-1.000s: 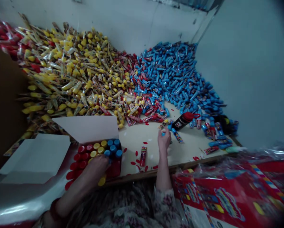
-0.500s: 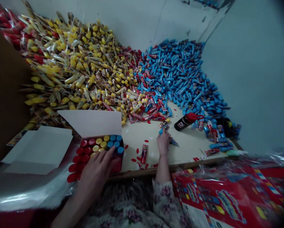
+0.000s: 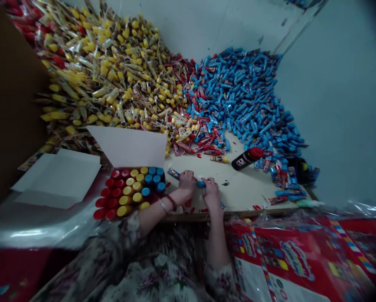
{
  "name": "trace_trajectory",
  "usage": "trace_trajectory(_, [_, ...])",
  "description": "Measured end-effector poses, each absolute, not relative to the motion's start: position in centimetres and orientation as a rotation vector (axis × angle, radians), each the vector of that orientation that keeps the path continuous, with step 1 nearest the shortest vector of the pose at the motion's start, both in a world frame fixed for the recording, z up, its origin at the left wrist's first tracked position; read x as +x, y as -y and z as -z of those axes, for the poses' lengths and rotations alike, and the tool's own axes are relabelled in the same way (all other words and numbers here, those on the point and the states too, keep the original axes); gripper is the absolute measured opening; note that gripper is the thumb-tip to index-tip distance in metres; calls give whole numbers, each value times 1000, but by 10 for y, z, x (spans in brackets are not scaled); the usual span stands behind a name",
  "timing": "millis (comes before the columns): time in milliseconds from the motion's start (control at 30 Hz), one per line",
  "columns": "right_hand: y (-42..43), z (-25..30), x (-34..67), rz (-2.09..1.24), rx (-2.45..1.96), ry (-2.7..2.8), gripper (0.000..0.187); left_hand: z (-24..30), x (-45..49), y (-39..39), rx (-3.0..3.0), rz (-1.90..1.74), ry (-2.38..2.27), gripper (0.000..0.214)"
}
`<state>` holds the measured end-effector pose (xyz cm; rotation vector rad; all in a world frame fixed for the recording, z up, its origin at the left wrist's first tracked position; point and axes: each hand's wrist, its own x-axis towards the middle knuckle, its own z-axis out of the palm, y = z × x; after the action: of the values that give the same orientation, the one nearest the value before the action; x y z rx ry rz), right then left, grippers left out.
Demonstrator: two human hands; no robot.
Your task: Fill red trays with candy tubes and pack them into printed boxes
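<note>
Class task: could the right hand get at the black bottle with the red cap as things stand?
Probably yes: the right hand sits near the black bottle across the pale board, with only small scraps between them.

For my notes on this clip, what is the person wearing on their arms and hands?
The left hand and right hand are bare, with no gloves. The long sleeves are a muted floral print. The left wrist has a dark red band and a pale bracelet.
</note>
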<state>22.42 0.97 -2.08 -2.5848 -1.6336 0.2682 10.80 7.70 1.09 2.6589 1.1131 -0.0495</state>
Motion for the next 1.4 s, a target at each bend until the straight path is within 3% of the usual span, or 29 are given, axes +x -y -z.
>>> trace_trajectory(167, [-33, 19, 215, -364, -2695, 1737, 37, -16, 117, -76, 2610, 69, -1212, 32])
trace_trajectory(333, [4, -8, 223, -271, -2202, 1247, 49, -50, 49, -43, 2579, -105, -1102, 39])
trace_trajectory(467, [32, -32, 207, -734, -1765, 1167, 39, -73, -43, -33, 2300, -412, -1206, 21])
trace_trajectory(600, [22, -31, 164, -1040, -1449, 1360, 23, -57, -84, -41, 2234, -530, -1362, 21])
trace_trajectory(733, [-2, -15, 133, -942, -1443, 1744, 14, -30, -71, -45, 2339, -337, -1411, 21])
trace_trajectory(1000, [-14, -28, 130, -744, -1514, 2387, 37, -41, -56, -58, 2498, 159, -1334, 28])
trace_trajectory(1200, [-24, -41, 123, -749, -1648, 2520, 43, -43, -50, -68, 2592, 166, -1184, 32])
trace_trajectory(1400, [-33, -41, 114, -816, -1687, 2570, 39, -42, -51, -62, 2486, 278, -1338, 27])
